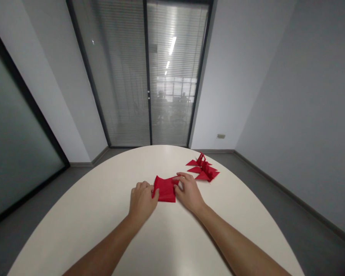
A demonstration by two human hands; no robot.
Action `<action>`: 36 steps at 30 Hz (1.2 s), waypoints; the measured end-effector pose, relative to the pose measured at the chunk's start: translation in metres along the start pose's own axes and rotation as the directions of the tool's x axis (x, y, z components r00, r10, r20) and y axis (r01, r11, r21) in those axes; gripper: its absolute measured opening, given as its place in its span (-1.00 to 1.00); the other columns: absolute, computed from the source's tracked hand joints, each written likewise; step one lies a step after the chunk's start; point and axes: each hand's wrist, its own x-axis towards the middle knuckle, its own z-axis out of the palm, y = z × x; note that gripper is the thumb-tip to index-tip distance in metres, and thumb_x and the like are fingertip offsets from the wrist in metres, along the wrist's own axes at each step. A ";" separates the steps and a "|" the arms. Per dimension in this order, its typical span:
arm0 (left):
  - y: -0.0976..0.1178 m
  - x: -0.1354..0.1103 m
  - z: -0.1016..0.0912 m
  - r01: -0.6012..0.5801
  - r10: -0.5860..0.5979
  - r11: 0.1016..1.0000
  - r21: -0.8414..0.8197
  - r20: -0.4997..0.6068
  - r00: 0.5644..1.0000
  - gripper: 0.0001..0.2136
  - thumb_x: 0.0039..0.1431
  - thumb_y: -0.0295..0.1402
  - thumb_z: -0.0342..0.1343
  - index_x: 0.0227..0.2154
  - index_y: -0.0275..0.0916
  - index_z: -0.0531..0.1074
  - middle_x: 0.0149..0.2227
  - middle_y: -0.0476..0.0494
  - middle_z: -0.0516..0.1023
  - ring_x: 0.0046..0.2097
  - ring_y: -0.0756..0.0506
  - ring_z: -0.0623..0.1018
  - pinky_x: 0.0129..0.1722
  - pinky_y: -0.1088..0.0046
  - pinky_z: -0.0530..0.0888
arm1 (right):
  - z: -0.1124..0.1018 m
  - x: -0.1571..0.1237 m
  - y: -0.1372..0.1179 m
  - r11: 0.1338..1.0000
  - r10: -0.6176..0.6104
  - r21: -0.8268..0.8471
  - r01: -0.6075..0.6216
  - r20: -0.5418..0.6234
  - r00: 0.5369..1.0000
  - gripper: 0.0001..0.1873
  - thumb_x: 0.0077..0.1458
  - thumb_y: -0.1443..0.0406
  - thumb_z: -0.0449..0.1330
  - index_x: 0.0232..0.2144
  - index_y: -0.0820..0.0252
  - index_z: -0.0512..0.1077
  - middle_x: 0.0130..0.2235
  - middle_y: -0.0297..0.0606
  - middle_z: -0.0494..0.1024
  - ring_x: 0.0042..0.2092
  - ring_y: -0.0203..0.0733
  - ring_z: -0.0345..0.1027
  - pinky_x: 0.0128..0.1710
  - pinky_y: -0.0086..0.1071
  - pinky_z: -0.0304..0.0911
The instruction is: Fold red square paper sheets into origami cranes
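Note:
A folded sheet of red paper (165,189) lies flat on the white table (103,214) in front of me. My left hand (142,200) is curled, its thumb and fingers pinching the paper's left edge. My right hand (189,190) rests at the paper's right edge, fingers bent and pressing down on its upper right corner. Both forearms reach in from the bottom of the view.
Several finished red folded paper figures (203,168) sit in a small pile just beyond my right hand. The table is rounded, its far edge curving near a glass door with blinds (149,76). Grey floor surrounds the table.

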 end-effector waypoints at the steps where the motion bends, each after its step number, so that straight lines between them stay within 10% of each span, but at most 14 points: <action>1: 0.000 -0.001 0.001 0.005 -0.005 1.000 -0.011 -0.030 1.000 -0.80 0.26 -0.29 0.05 -0.34 -0.26 0.53 -0.24 -0.27 0.55 -0.11 -0.29 0.49 -0.16 0.20 0.37 | -0.001 -0.002 -0.003 1.000 -0.024 -0.015 0.025 0.034 0.999 -0.73 0.10 0.39 0.19 -0.16 0.10 0.58 0.03 -0.13 0.52 0.09 0.02 0.32 0.13 -0.05 0.21; 5: 0.000 -0.001 0.003 -0.103 0.077 0.985 -0.138 -0.182 0.980 -0.68 0.17 -0.44 0.12 0.01 -0.27 0.41 0.06 -0.32 0.47 0.10 -0.28 0.43 0.05 0.14 0.38 | -0.003 -0.007 -0.011 0.992 -0.104 -0.045 0.114 0.186 0.977 -0.71 0.14 0.33 0.19 -0.10 0.10 0.60 0.00 -0.13 0.58 0.02 0.00 0.40 0.07 -0.12 0.27; 9: 0.001 -0.002 0.005 -0.319 0.300 0.905 -0.281 -0.110 0.948 -0.67 0.21 -0.50 0.05 0.02 -0.19 0.43 0.10 -0.21 0.50 0.13 -0.20 0.46 0.16 0.18 0.36 | -0.004 -0.010 -0.012 0.987 -0.122 -0.076 0.143 0.238 0.964 -0.63 0.14 0.29 0.21 0.00 0.14 0.56 0.06 -0.09 0.57 0.07 0.04 0.41 0.12 -0.09 0.24; 21: -0.001 -0.003 0.011 -0.331 0.339 0.893 -0.306 -0.030 0.940 -0.68 0.20 -0.44 0.10 0.01 -0.22 0.50 0.07 -0.28 0.56 0.15 -0.27 0.48 0.22 0.03 0.33 | -0.006 -0.012 -0.014 0.983 -0.125 -0.097 0.157 0.274 0.954 -0.56 0.17 0.15 0.22 0.08 0.11 0.50 0.18 -0.03 0.47 0.21 0.11 0.30 0.23 0.07 0.08; 36: 0.002 -0.001 -0.004 -0.290 0.305 0.901 -0.322 -0.003 0.952 -0.82 0.20 -0.53 0.01 -0.41 -0.19 0.47 -0.33 -0.14 0.59 -0.25 -0.14 0.55 -0.19 0.33 0.41 | -0.010 -0.010 -0.016 0.979 -0.193 -0.012 0.204 0.273 0.943 -0.67 0.09 0.21 0.30 -0.06 0.11 0.57 0.04 -0.09 0.59 0.14 0.07 0.38 0.16 -0.06 0.17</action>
